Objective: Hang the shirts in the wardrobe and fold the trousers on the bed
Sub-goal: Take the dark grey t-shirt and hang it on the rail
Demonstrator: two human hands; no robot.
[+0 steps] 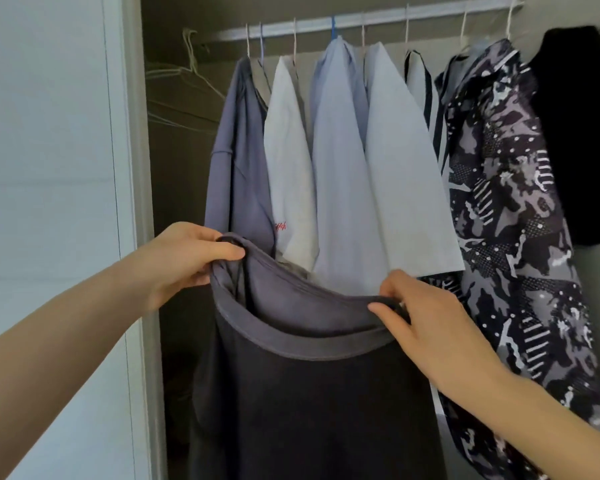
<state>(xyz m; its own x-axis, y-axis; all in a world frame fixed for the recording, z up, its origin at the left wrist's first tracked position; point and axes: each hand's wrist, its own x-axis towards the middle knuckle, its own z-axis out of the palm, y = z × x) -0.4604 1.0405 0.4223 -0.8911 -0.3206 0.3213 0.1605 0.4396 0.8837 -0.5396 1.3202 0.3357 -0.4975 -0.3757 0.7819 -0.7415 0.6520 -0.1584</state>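
while the left hand (184,261) pinches one end of the banded edge of a dark grey garment (309,410), thumb on top and fingers curled under, the right hand (426,327) grips the other end. head view only. the garment hangs slack between the hands, in front of the open wardrobe; shirt or trousers, cannot tell. behind it, on the rail (361,20): a purple-grey shirt (236,168), a white shirt (288,174), two light blue shirts (340,168), a patterned shirt (506,220). bare wire hangers (184,77) at the rail's left end.
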